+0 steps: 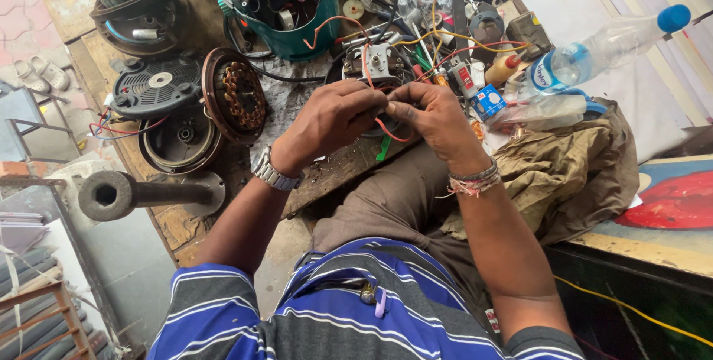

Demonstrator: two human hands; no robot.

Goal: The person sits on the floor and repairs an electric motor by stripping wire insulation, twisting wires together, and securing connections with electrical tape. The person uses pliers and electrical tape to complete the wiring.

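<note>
My left hand [327, 122] and my right hand [434, 118] meet over the wooden workbench [334, 174], fingertips pinched together on a thin orange wire [390, 131] that loops down below them. The wire runs up to a small motor unit with a white top [377, 61] just beyond my fingers. A metal watch sits on my left wrist, thread bands on my right wrist.
A teal appliance housing [286, 3] stands behind the motor unit. Copper-wound stators [236, 96] and black fan covers [157, 86] lie at left, a metal pipe piece [141, 195] nearer. A plastic bottle [605, 52], small parts and an olive cloth [564, 167] are at right.
</note>
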